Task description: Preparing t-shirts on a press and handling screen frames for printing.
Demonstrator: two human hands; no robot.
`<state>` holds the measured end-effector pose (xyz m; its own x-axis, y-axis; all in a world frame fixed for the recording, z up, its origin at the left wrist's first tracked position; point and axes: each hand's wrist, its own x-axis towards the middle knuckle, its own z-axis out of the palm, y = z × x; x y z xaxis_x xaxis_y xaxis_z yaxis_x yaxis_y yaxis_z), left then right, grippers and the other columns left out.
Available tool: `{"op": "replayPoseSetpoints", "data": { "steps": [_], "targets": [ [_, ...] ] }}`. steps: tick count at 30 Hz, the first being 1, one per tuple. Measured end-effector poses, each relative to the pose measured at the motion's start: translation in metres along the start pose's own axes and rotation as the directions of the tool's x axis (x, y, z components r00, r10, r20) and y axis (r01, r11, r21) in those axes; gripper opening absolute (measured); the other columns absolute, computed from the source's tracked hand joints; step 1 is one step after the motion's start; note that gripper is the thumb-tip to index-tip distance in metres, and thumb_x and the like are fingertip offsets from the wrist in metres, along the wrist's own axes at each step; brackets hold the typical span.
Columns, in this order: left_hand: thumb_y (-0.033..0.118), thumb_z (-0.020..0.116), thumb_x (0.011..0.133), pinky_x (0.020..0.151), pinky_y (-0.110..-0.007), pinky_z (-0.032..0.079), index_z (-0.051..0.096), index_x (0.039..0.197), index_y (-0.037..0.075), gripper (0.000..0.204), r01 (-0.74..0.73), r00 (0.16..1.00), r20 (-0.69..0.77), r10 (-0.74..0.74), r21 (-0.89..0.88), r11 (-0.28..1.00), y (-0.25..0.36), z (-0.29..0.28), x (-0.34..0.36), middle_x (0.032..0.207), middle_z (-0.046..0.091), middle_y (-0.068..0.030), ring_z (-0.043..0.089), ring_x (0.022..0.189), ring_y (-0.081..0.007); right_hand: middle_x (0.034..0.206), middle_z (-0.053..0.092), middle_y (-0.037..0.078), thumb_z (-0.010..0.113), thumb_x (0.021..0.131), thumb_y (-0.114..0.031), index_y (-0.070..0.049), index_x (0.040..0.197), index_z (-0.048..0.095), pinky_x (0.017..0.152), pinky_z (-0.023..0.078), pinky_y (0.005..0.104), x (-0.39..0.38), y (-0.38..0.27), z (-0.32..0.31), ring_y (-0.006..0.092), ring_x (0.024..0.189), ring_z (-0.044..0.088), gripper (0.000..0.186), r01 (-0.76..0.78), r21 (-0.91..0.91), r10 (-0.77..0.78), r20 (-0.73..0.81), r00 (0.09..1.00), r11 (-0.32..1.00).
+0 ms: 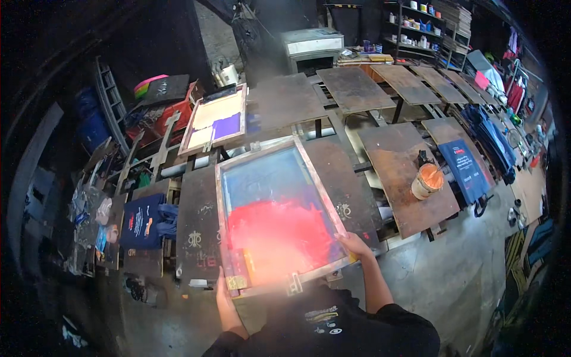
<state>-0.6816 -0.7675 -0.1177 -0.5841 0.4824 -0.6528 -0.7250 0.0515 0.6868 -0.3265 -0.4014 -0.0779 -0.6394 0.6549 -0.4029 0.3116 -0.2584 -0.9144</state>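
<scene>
A wooden-framed printing screen [279, 238] is held in front of me, tilted, over a dark printing board [199, 238]. Red-pink ink covers the lower half of its mesh, while the upper half looks bluish grey. My left hand [223, 297] grips the frame at its near left corner, the fingers partly hidden by the wood. On the other side, my right hand [355, 246] is closed around the frame's right edge near the lower corner. A metal clip [294, 284] sits on the near bar.
Left of the screen, a navy printed shirt [141, 220] lies on a board. Farther back rests another screen [215, 119] with purple ink. A bucket of orange ink [427, 181] stands on a board to the right, beside a navy printed garment [464, 166]. Shelves [419, 27] hold containers behind.
</scene>
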Motion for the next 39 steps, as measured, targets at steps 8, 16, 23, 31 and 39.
{"op": "replayPoseSetpoints", "data": {
  "steps": [8, 16, 23, 31, 39],
  "targets": [
    [0.056, 0.054, 0.095, 0.087, -0.042, 0.055, 0.056, 0.132, 0.007, 0.062, -0.081, 0.989, -0.125, 0.08, 0.0, 0.997, -0.038, 0.023, -0.006, 0.123, 0.065, -0.0095, 0.066, 0.103, -0.0258, 0.078, 0.061, -0.002, 0.075, 0.085, -0.038, 0.0, 0.092, 0.069, 0.062, 0.046, 0.0286, 0.024, 0.018, -0.046, 0.0084, 0.071, 0.055, 0.039, -0.101, -0.139, 0.096, -0.045, 0.994, 0.985],
    [0.055, 0.049, 0.098, 0.082, -0.04, 0.055, 0.059, 0.128, 0.006, 0.058, -0.15, 0.979, -0.133, 0.152, 0.026, 0.988, -0.049, 0.016, -0.016, 0.114, 0.067, -0.0089, 0.066, 0.097, -0.0246, 0.079, 0.068, 0.015, 0.082, 0.074, -0.038, 0.003, 0.095, 0.067, 0.069, 0.051, 0.0372, -0.006, 0.019, -0.053, 0.0223, 0.073, 0.065, 0.049, 0.145, -0.33, -0.168, -0.045, 0.985, 0.933],
    [0.05, 0.051, 0.099, 0.079, -0.037, 0.057, 0.063, 0.119, 0.003, 0.053, -0.242, 0.97, 0.024, 0.242, 0.017, 0.97, -0.02, 0.025, -0.006, 0.105, 0.069, -0.0093, 0.068, 0.088, -0.0223, 0.09, 0.07, 0.017, 0.083, 0.075, -0.037, 0.007, 0.103, 0.066, 0.076, 0.052, 0.0373, -0.04, 0.034, -0.057, 0.024, 0.084, 0.067, 0.055, 0.184, -0.359, -0.277, -0.228, 0.933, 0.915],
    [0.045, 0.049, 0.102, 0.083, -0.031, 0.051, 0.064, 0.118, -0.004, 0.054, -0.258, 0.957, 0.139, 0.256, 0.0, 0.966, -0.002, 0.065, -0.002, 0.108, 0.067, -0.0093, 0.064, 0.091, -0.0182, 0.092, 0.069, 0.008, 0.082, 0.08, -0.031, 0.005, 0.109, 0.065, 0.075, 0.052, 0.0318, -0.126, 0.036, -0.058, 0.0136, 0.083, 0.063, 0.049, 0.126, -0.273, -0.237, -0.427, 0.873, 0.954],
    [0.045, 0.053, 0.1, 0.082, -0.032, 0.05, 0.067, 0.116, -0.002, 0.052, -0.211, 0.909, 0.387, 0.155, 0.106, 0.972, -0.029, 0.098, -0.012, 0.105, 0.068, -0.0073, 0.063, 0.088, -0.0171, 0.09, 0.068, 0.009, 0.082, 0.077, -0.036, 0.008, 0.106, 0.063, 0.071, 0.052, 0.0339, -0.279, 0.025, -0.039, 0.0157, 0.081, 0.062, 0.056, 0.106, -0.01, -0.092, -0.591, 0.802, 0.994]
  ]
}}
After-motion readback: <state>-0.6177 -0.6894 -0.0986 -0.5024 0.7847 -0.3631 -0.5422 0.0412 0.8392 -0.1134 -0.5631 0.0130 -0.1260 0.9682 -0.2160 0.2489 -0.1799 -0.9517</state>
